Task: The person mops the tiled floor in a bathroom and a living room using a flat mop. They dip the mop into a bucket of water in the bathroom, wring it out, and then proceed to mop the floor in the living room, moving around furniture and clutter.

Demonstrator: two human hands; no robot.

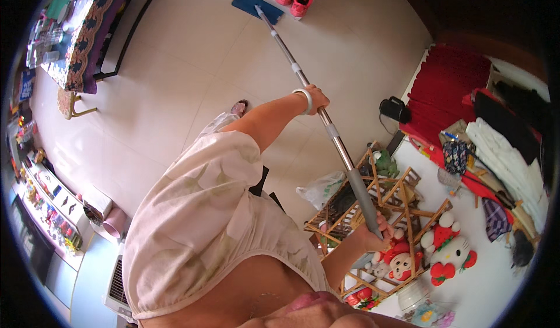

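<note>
A flat mop with a blue head (257,8) and a long metal pole (286,50) reaches from near my body to the tiled floor at the top of the view. My left hand (316,99), with a pale bangle on its wrist, is closed around the middle of the pole. Lower down, my right hand (379,232) grips the end of the grey handle (363,197). The mop head lies flat beside a pair of red shoes (302,0). Part of my foot (239,107) shows on the floor left of my left forearm.
A wooden rack (407,197) with plush toys (401,264) stands close at right, a plastic bag (321,189) beside it. Beyond are a red curtain (450,83), a black bag (394,109) and piled clothes. At left are a cloth-covered table (81,52), a stool (66,102) and a pink bin (114,223).
</note>
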